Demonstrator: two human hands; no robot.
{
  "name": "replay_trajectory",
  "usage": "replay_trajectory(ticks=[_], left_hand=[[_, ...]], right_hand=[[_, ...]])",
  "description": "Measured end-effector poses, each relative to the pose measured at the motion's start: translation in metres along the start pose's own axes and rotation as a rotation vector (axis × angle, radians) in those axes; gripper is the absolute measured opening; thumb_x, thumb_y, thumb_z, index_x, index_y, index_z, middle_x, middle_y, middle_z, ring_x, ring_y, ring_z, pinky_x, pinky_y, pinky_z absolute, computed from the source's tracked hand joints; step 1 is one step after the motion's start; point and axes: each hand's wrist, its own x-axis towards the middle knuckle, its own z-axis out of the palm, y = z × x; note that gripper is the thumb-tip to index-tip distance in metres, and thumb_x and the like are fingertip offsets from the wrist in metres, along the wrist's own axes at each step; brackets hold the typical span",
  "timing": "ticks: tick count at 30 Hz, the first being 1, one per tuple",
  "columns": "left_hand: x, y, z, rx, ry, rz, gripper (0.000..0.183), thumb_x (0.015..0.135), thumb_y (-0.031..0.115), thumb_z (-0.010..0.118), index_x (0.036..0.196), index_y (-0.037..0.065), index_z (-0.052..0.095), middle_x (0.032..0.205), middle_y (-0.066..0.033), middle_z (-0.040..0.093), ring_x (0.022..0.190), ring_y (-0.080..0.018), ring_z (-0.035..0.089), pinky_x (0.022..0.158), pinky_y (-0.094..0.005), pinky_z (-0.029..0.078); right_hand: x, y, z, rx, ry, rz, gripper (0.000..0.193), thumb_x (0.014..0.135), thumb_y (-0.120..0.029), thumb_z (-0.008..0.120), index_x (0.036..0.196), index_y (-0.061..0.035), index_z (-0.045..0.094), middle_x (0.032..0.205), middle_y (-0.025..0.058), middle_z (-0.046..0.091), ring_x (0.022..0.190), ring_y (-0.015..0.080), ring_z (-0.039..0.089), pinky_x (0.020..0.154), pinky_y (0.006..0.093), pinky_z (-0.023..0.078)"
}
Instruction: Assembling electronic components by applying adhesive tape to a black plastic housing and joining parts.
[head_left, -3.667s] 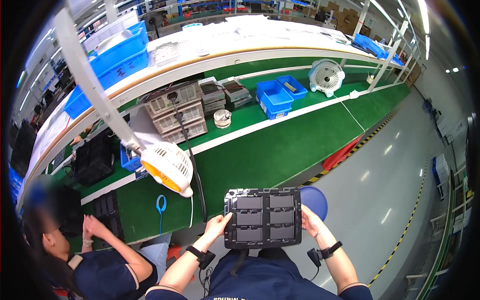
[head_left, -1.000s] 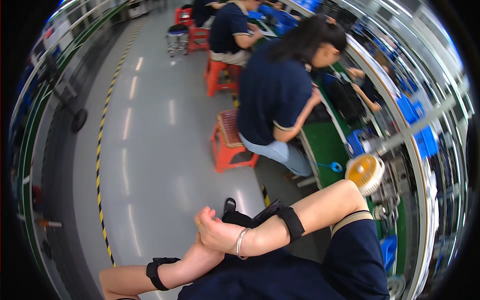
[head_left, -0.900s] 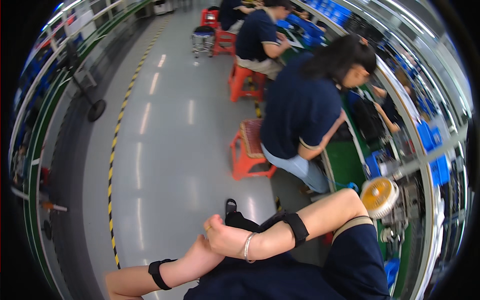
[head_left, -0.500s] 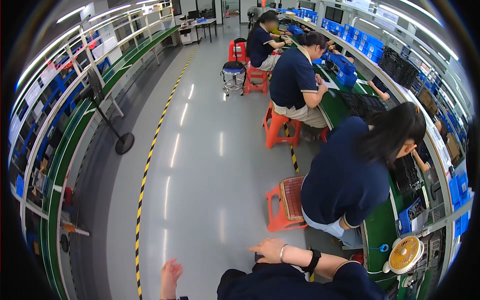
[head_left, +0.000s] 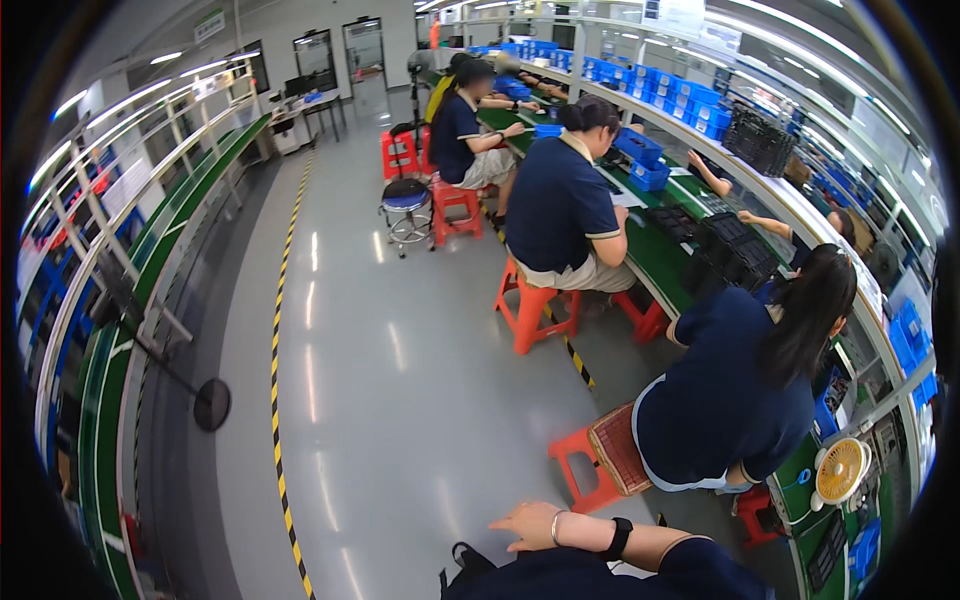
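Your view now faces along the aisle floor (head_left: 350, 420); the green bench (head_left: 788, 478), central at first, is at the right. Your right hand (head_left: 530, 525), previously gripping a six-pocket tray and later meeting the left hand, now extends empty over the floor. Your left hand has left the view. A black tray (head_left: 826, 550) now lies on the bench, near the fan (head_left: 842, 472).

1. Right hand (head_left: 530, 522) is held outstretched above the grey floor (head_left: 390, 430), near a red stool (head_left: 620, 450); a black strap (head_left: 620, 540) is worn behind it.
2. Navy-shirted co-workers (head_left: 725, 390) are seated along a green workbench (head_left: 655, 255).
3. Blue bins (head_left: 652, 88) are shelved above; a white-and-yellow fan (head_left: 842, 470) is seen lower right.
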Motion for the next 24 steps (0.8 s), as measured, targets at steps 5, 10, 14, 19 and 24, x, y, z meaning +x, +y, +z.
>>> replay_trajectory(ticks=[5,10,14,19,24], left_hand=[[0.127,0.162,-0.056,0.182,-0.011,0.224,0.043,0.087,0.036,0.047,0.114,0.004,0.057,0.096,-0.0104,0.066,0.091,-0.0208,0.06,0.074,-0.0357,0.046],[0.228,0.261,-0.056,0.128,0.09,0.328,0.023,0.086,0.024,0.059,0.101,0.007,0.058,0.074,-0.0059,0.065,0.057,-0.0132,0.061,0.042,-0.0247,0.039],[0.103,0.402,0.02,0.61,-0.077,0.431,0.043,0.082,0.035,0.049,0.109,0.004,0.062,0.099,-0.0122,0.066,0.087,-0.0247,0.062,0.079,-0.0364,0.045],[0.265,0.31,0.012,0.43,-0.341,0.047,0.046,0.084,0.037,0.046,0.123,0.015,0.053,0.106,-0.0074,0.063,0.086,-0.0197,0.063,0.062,-0.036,0.044],[0.266,0.414,0.033,0.168,-0.29,0.037,0.044,0.086,0.033,0.049,0.121,0.008,0.053,0.103,-0.0129,0.062,0.092,-0.0223,0.059,0.07,-0.0382,0.047]], right_hand=[[0.047,0.004,-0.044,0.21,0.03,0.071,0.054,0.082,-0.035,0.059,0.13,-0.0167,0.043,0.107,0.015,0.06,0.099,0.0348,0.056,0.083,0.0422,0.047],[0.095,0.044,-0.078,0.259,-0.034,0.199,0.056,0.082,-0.038,0.059,0.131,-0.0195,0.042,0.107,0.0155,0.059,0.099,0.0353,0.057,0.082,0.044,0.048],[0.15,0.105,-0.083,0.255,-0.011,0.208,0.058,0.081,-0.042,0.059,0.131,-0.0198,0.042,0.105,0.0157,0.06,0.098,0.0356,0.057,0.083,0.0444,0.048],[0.219,0.17,-0.171,0.16,0.038,0.174,0.056,0.081,-0.042,0.059,0.13,-0.0179,0.043,0.107,0.0133,0.06,0.101,0.0334,0.057,0.083,0.0423,0.048],[0.248,0.249,-0.256,0.109,0.093,0.199,0.051,0.083,-0.039,0.058,0.127,-0.017,0.044,0.107,0.0115,0.059,0.106,0.0309,0.054,0.084,0.0437,0.046]])
